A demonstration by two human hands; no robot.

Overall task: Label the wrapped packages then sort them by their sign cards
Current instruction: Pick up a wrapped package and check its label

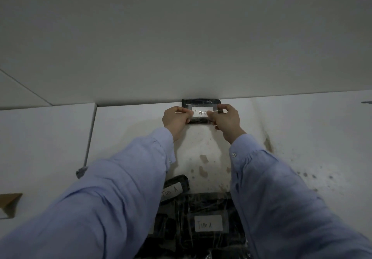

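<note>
A small black wrapped package [201,103] leans against the wall at the far edge of the white table [302,129]. A white label [202,110] with handwriting sits on its face. My left hand [175,119] pinches the label's left end and my right hand [226,120] pinches its right end, holding the package's side. Close to me lie more black wrapped packages: a rolled one [175,189] with a label reading "Tim A", and a flat one [209,224] with a similar label.
A grey wall [181,37] rises right behind the far package. The tabletop carries brown stains [203,165] in the middle and dark specks at right. A brown cardboard piece [10,203] shows at the left edge. A seam [90,135] splits the table on the left.
</note>
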